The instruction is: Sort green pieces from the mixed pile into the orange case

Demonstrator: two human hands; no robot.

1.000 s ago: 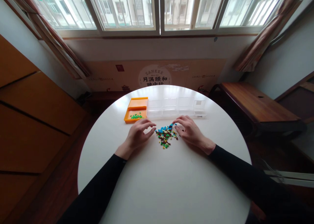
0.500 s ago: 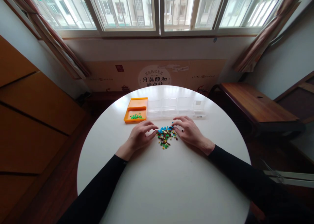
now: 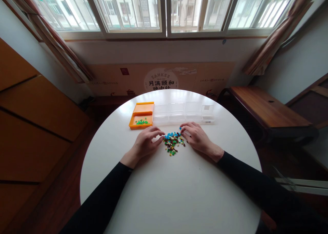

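Bright daylight from the windows (image 3: pixel 164 8), wide-angle bending at edges, sharp centre.

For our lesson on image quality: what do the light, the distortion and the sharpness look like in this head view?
Head view: daylight from the windows backlights the room; soft glare on the white table near the clear boxes; wide-angle lens bends the walls outward; the small colored pieces between left hand and right hand are too tiny to resolve.

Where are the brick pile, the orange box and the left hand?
brick pile (image 3: pixel 173 142), head view, middle of the heap
orange box (image 3: pixel 142 115), head view, wall between lid and tray
left hand (image 3: pixel 146 141), head view, back of the hand
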